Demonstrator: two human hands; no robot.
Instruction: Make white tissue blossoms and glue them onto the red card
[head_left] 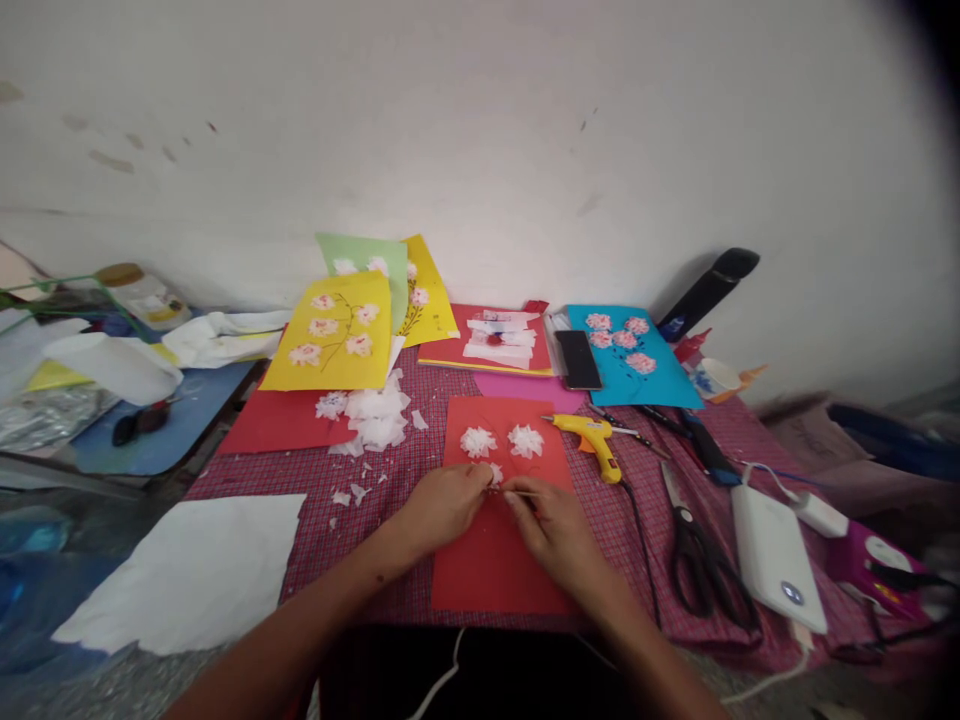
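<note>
My left hand is closed in a pinch over the red paper sheet, its fingertips at a small white paper flower that they partly cover. From the right, my right hand grips a thin stick-like tool, whose tip meets the left fingertips. Two more ruffled flowers, a left white flower and a right white flower, sit higher on the same sheet, with faint drawn lines near them. A yellow glue gun lies at the sheet's upper right, nozzle over its edge.
Black scissors and a white power bank lie to the right. Torn white tissue is heaped on the left, above a large white sheet. Behind stand a yellow flower card, a blue flower card and a phone.
</note>
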